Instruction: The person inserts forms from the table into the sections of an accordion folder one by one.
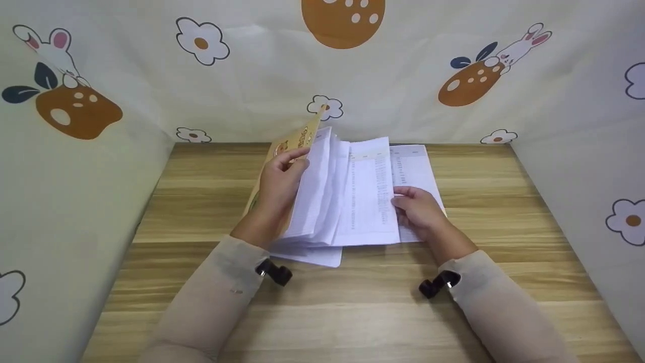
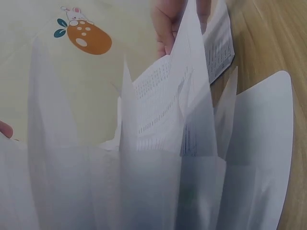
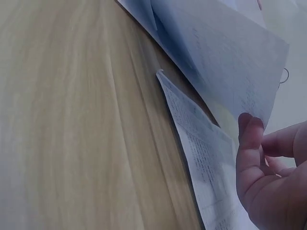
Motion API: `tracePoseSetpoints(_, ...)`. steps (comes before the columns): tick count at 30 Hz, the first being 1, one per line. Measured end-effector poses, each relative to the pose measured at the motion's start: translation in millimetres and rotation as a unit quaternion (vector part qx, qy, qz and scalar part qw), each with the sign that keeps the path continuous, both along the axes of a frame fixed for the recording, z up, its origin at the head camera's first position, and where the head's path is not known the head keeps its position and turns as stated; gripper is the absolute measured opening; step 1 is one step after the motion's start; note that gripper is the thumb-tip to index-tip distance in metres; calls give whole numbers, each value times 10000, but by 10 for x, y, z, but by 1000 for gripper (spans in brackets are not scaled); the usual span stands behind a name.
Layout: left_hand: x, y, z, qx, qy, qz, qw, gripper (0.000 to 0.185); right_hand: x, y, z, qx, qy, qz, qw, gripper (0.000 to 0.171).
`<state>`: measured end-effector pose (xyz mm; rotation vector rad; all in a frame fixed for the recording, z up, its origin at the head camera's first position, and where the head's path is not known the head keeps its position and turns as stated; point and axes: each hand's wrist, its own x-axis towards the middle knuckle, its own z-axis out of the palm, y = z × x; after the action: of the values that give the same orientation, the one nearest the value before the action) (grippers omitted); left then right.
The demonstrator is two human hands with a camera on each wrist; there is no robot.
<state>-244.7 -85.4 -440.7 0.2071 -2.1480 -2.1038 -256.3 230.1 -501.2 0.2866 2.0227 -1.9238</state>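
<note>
An open book with an orange-yellow cover (image 1: pixel 295 138) lies on the wooden table (image 1: pixel 322 302). My left hand (image 1: pixel 279 181) grips the raised cover and a fanned block of white pages (image 1: pixel 322 191). My right hand (image 1: pixel 421 212) rests on the printed right-hand page (image 1: pixel 413 169), and its fingers pinch the edge of a lifted printed page (image 1: pixel 370 194). In the left wrist view the fanned pages (image 2: pixel 158 158) fill the frame, with the right hand (image 2: pixel 168 24) behind them. The right wrist view shows the right hand's fingers (image 3: pixel 252 143) under a lifted page (image 3: pixel 225 57), above a flat printed page (image 3: pixel 201 153).
Cream cloth walls (image 1: pixel 75 201) printed with flowers and rabbits close the table in on the left, back and right (image 1: pixel 579 176). Bare wood (image 1: pixel 352 322) stretches between the book and me. A small black camera mount sits on each wrist (image 1: pixel 274 272) (image 1: pixel 436 285).
</note>
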Motion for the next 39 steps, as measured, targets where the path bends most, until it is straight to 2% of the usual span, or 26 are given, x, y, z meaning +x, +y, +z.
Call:
tracePoseSetpoints(20, -19, 22, -16, -238, 74, -42, 9997, 36, -27, -764, -85, -510, -274, 101, 9983, 37)
tracePoseSetpoints(26, -4, 25, -7, -96, 60, -30, 9999, 34, -46, -943, -106, -513, -233, 149, 9983, 31)
tracePoseSetpoints(39, 18, -2, 6, -214, 221, 129, 9994, 35, -65, -1017, -98, -528, -284, 227, 9979, 36)
